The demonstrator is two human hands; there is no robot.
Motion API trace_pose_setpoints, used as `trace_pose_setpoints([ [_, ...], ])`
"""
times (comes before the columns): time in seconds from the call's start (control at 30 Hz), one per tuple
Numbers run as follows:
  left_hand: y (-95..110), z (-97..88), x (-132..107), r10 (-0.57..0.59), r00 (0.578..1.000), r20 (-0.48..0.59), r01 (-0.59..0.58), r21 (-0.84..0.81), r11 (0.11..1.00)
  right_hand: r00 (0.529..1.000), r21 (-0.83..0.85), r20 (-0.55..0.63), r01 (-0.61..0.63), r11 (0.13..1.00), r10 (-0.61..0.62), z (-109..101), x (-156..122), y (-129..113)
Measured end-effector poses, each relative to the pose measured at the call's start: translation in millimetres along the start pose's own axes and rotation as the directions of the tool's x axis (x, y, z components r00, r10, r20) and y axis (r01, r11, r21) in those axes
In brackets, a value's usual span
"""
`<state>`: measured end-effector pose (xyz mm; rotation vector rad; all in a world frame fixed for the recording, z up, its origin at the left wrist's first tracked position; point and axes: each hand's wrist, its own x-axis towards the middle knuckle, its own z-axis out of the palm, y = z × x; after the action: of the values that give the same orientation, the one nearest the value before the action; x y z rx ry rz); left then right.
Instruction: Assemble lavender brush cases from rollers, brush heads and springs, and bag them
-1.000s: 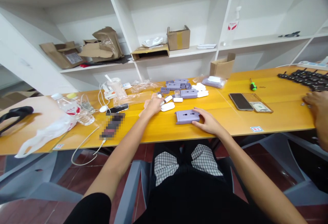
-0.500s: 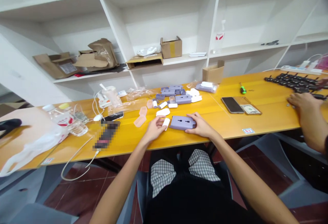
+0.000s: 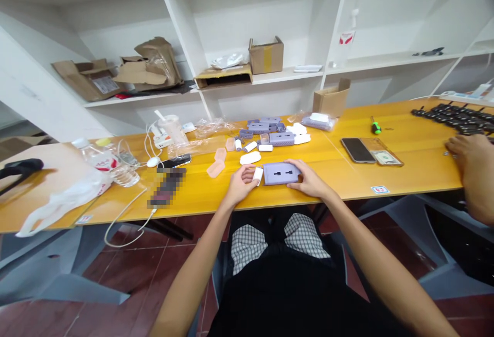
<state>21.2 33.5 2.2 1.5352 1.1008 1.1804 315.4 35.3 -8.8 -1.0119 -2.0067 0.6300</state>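
My left hand [image 3: 242,183] is closed around a small white plastic piece [image 3: 258,174], held against the left end of a flat purple socket housing [image 3: 281,173] that lies on the yellow table [image 3: 409,172]. My right hand [image 3: 309,180] grips the right end of that housing. Just behind them lie a white oval cap [image 3: 250,158], other small white parts [image 3: 265,147] and translucent pink pieces [image 3: 216,164]. A pile of more purple housings [image 3: 270,131] sits further back.
A phone [image 3: 355,150] and a banknote in a clear sleeve [image 3: 384,156] lie to the right, a green screwdriver [image 3: 375,126] behind them. Another person's hand [image 3: 473,164] works by black parts [image 3: 459,116] at far right. Water bottle [image 3: 106,164], cables, cup and plastic bag occupy the left.
My left hand picked a white piece from the parts behind and brought it to the purple housing's left end. My right hand stayed on the housing, which slid slightly nearer.
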Motion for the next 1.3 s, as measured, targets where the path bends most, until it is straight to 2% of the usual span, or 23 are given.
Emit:
trace_pose_setpoints([
  [0.17,-0.8,-0.2,0.1,-0.018,1.0,-0.009,0.018,-0.042,0.999,0.999,0.007,-0.001,0.04,0.999,-0.04,0.1,-0.1,4.4],
  [0.53,-0.2,0.4,-0.5,-0.018,1.0,-0.003,0.018,-0.01,1.0,1.0,-0.026,-0.017,0.01,1.0,-0.01,0.3,-2.9,3.4],
  [0.77,1.9,0.6,-1.9,-0.021,0.999,0.026,0.022,-0.027,0.999,0.999,-0.033,0.007,0.054,0.998,-0.053,-1.7,-3.5,0.7],
  [0.97,4.6,0.1,-3.8,-0.004,0.997,0.071,0.007,-0.042,0.999,0.999,-0.037,0.04,0.015,0.999,-0.014,-1.9,-4.8,-1.7],
  [1.3,1.9,-1.3,-2.1,0.011,0.999,0.051,-0.009,-0.044,0.999,0.998,-0.006,0.048,-0.038,0.999,0.038,-1.4,-4.9,-0.6],
])
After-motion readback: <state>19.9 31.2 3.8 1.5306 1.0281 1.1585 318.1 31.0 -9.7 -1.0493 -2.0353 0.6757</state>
